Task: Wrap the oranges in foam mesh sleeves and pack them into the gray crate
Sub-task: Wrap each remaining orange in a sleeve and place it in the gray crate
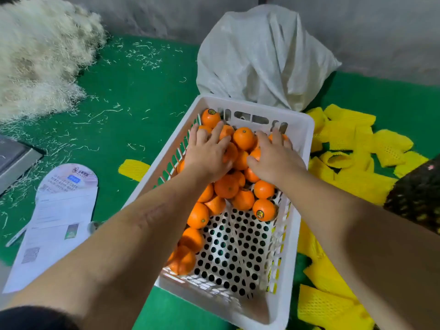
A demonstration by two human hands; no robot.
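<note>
A white perforated crate (303,148) stands on the green floor, holding several bare oranges (243,138) heaped toward its far end and left side. My left hand (206,153) lies on the far-left oranges with fingers spread, touching them. My right hand (273,158) rests on the oranges at the far right, fingers spread over the fruit. Neither hand visibly grips an orange. Yellow foam mesh sleeves (345,136) lie scattered on the floor right of the crate. One more sleeve (133,168) lies left of it.
A white sack (262,55) stands behind the crate. A heap of pale shredded filler (38,55) lies at the far left. Printed paper sheets (59,217) and a grey box edge (16,160) are on the left floor.
</note>
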